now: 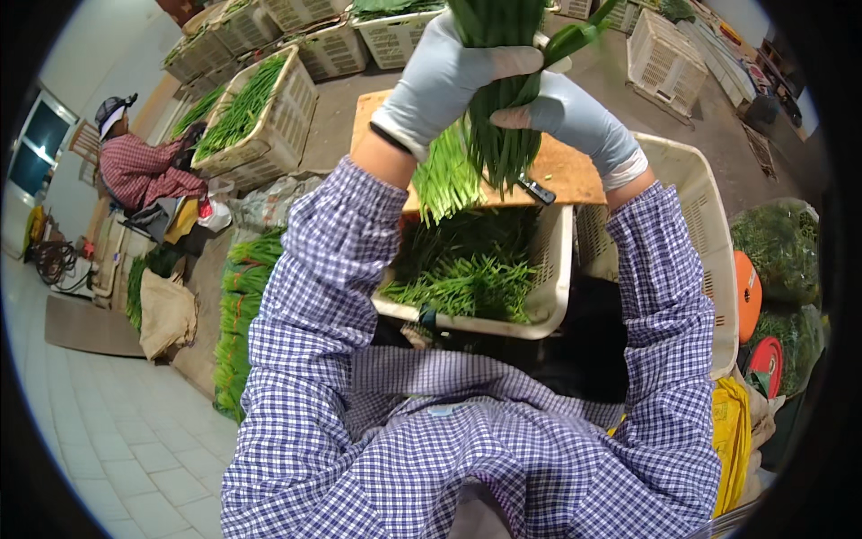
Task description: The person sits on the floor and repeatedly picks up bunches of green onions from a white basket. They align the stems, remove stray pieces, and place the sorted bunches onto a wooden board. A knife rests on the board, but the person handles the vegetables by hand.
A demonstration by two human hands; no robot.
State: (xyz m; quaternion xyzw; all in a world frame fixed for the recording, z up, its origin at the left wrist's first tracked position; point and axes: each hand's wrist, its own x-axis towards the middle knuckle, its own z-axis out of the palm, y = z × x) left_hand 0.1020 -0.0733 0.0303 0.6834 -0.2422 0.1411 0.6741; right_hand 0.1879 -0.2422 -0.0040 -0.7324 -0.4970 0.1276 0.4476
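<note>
A thick bunch of long green chives is raised upright before me, its top running out of the upper edge. My left hand, in a pale glove with the thumb bare, is closed around its left side. On the other side my right hand, gloved alike, grips it with the thumb pressed across the front; its other fingers are mostly hidden. A loose leaf sticks out to the right. Below lies a wooden board with loose chives and a dark-handled knife.
A pale crate holding green cuttings sits under the board, another crate at right. Bundled chives are stacked at left. Beyond, a person sits beside a full crate. An orange disc stands far right.
</note>
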